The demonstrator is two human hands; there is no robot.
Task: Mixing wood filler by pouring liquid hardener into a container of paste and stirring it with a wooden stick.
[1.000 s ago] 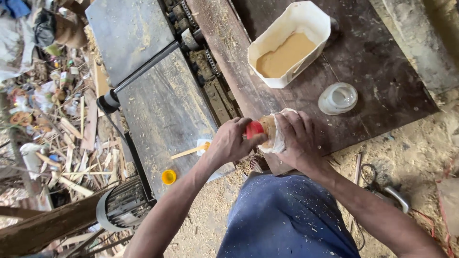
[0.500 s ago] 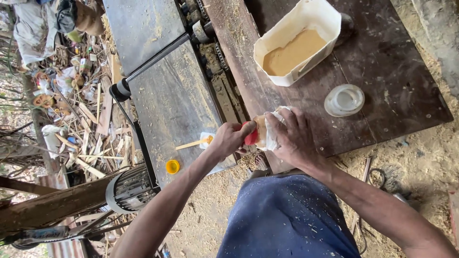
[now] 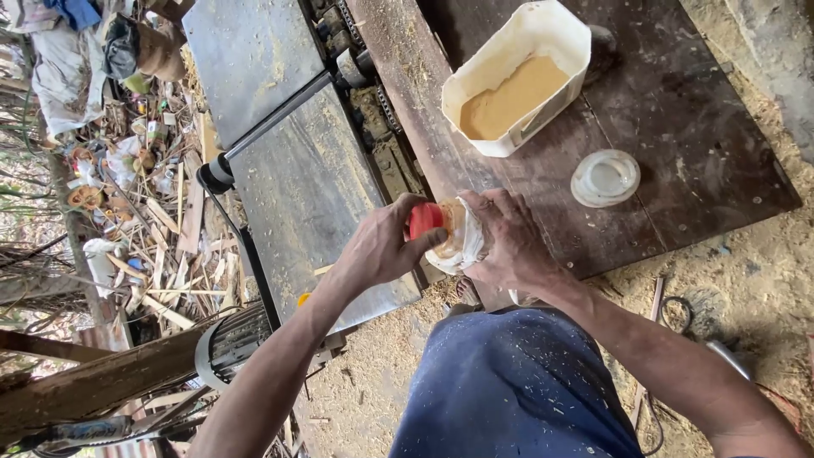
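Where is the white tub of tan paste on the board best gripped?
Grip the white tub by its bare rim at the far, raised end, coming from above. It is open-topped and tilted, the paste pooled at the near end, so fingers stay clean there.

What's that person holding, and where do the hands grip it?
A small bottle. The right hand wraps around its body, and the left hand pinches its red cap with the fingertips.

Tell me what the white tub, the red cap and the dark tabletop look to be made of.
White tub: probably plastic, with thin, smooth, slightly bowed walls.
Red cap: likely plastic, being bright and glossy.
Dark tabletop: seemingly wood boards, matt and worn, with seams and grain lines; partly dusted with sawdust.
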